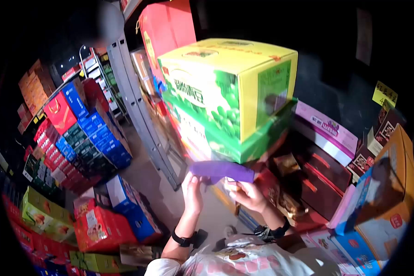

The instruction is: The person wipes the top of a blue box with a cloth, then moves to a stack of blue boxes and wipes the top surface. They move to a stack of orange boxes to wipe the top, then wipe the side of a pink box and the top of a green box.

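Observation:
A strip of purple cloth [223, 170] is stretched between my two hands at chest height. Its left end is pinched by my left hand [192, 192], thumb up against the edge. My right hand [248, 195] grips the other end, fingers curled in under it. Just beyond the cloth stands a yellow and green carton [225, 94] printed with green peas, on top of another green carton [262, 146]. The cloth overlaps the lower front edge of this stack in the view.
A grey metal ladder [140, 108] leans to the left of the stack. Blue boxes [103, 138] and red cartons [101, 230] are piled on the left. To the right are a pink and white box [326, 131], dark gift boxes [324, 184] and orange cartons [391, 207].

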Motion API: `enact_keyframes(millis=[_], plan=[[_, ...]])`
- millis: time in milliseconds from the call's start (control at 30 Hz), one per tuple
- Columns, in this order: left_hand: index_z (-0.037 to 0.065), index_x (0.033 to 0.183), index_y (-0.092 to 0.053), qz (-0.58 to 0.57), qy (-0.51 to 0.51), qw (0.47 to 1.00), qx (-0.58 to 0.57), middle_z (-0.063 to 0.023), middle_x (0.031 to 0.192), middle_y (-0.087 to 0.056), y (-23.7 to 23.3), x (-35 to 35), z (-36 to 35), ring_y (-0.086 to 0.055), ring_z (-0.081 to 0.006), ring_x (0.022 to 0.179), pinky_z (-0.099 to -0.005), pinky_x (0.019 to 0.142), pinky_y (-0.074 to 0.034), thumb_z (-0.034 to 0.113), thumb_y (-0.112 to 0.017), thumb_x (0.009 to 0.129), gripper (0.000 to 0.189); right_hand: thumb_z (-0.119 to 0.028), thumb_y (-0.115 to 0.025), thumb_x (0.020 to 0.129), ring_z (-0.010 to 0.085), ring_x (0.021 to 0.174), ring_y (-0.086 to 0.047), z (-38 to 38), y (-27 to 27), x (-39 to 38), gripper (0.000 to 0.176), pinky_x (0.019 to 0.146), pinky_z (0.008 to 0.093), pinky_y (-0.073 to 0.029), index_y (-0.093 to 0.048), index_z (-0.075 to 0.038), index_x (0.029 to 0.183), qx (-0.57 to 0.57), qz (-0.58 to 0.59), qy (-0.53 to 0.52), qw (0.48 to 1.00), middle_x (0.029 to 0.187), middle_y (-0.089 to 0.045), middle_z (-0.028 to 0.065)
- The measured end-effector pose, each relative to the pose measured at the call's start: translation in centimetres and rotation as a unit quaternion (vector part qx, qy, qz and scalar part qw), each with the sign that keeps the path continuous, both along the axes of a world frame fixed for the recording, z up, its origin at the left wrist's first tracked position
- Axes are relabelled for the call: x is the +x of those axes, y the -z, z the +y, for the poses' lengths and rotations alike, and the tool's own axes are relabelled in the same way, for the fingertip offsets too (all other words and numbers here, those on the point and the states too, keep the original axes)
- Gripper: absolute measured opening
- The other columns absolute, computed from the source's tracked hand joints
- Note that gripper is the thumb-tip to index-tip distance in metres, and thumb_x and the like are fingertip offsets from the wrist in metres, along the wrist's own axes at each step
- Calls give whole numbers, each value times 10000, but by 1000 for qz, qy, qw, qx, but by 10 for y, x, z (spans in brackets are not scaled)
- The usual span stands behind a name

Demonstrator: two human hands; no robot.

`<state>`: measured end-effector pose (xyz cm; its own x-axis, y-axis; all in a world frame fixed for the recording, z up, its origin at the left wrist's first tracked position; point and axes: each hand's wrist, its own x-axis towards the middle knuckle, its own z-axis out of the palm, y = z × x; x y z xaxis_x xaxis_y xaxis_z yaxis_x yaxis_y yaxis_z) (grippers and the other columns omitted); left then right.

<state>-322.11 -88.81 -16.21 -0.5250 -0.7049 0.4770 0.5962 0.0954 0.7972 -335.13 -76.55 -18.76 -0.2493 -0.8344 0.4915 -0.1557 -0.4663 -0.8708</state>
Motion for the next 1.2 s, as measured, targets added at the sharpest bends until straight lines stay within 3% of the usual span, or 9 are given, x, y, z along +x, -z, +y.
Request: enact_keyframes(millis=[100, 167, 300, 500, 600, 900, 1067, 1100, 1200], plan=[[-38, 1189, -438, -143, -130, 916, -352, -188, 1305, -348, 13, -37, -59, -385, -334, 1169, -397, 982, -302, 300, -404, 882, 458, -62, -621, 797, 214, 1217, -358, -29, 12, -11, 684, 1001, 351, -324, -209, 8, 1339, -66, 147, -13, 987, 1349, -297, 135], [-6, 1336, -260, -196, -111, 875, -429, -225, 1410, -156, 13, -59, -68, -171, -382, 1296, -453, 1057, -143, 401, -334, 906, 597, -66, -628, 795, 236, 1287, -246, -43, 12, 1, 749, 1024, 354, -289, -150, -8, 1369, -123, 38, -58, 990, 1390, -211, 146], [-14, 1268, -336, -178, -196, 862, -432, -271, 1317, -274, 30, -82, -80, -266, -431, 1215, -473, 1017, -213, 244, -375, 858, 486, -157, -630, 807, 243, 1284, -235, -48, -11, -10, 760, 1034, 367, -234, -145, -11, 1374, 2, 234, 14, 972, 1395, -201, 147], [-11, 1132, -471, -218, -160, 938, -216, -194, 1107, -490, 32, -94, -109, -418, -385, 1042, -515, 935, -277, 268, -446, 838, 406, -111, -610, 799, 216, 923, -496, -77, -14, 9, 442, 825, 330, -395, -446, 1, 1194, 30, 139, 86, 986, 1020, -526, 104], [-4, 1089, -505, -193, -210, 915, -286, -175, 1035, -530, 30, -95, -123, -473, -372, 976, -505, 904, -318, 232, -496, 806, 369, -20, -583, 765, 262, 1072, -493, -90, -18, 12, 392, 937, 344, -349, -522, -6, 1152, 52, 199, 136, 969, 1165, -516, 144], [-43, 1280, -285, -30, -104, 836, -538, -247, 1331, -202, 70, -95, -167, -214, -467, 1228, -567, 995, -208, 86, -549, 773, 586, 78, -562, 647, 335, 975, -569, -143, -27, 49, 359, 820, 379, -474, -603, 43, 1003, -68, 403, 615, 675, 1069, -583, 174], [-80, 1248, -332, 13, -93, 839, -536, -252, 1297, -241, 94, -101, -176, -229, -469, 1200, -581, 982, -214, 61, -532, 775, 533, -34, -650, 663, 269, 1094, -470, -171, 25, 29, 385, 847, 390, -450, -599, -30, 1045, 31, 548, 650, 526, 1155, -539, 95], [-36, 1037, -477, 5, -101, 853, -512, -188, 1186, -331, 94, -100, -175, -277, -419, 1169, -600, 972, -237, 102, -578, 755, 330, -43, -657, 665, 291, 1078, -480, -175, 30, 27, 382, 846, 401, -456, -599, -50, 1043, 22, 552, 653, 519, 1172, -514, 108], [-11, 1046, -494, 34, -108, 850, -514, -184, 1173, -355, 86, -96, -182, -282, -384, 1163, -588, 972, -246, 121, -616, 744, 351, -54, -667, 661, 341, 1058, -488, -175, 29, 23, 297, 849, 413, -466, -605, -92, 950, -23, 545, 673, 499, 1169, -470, 148]])
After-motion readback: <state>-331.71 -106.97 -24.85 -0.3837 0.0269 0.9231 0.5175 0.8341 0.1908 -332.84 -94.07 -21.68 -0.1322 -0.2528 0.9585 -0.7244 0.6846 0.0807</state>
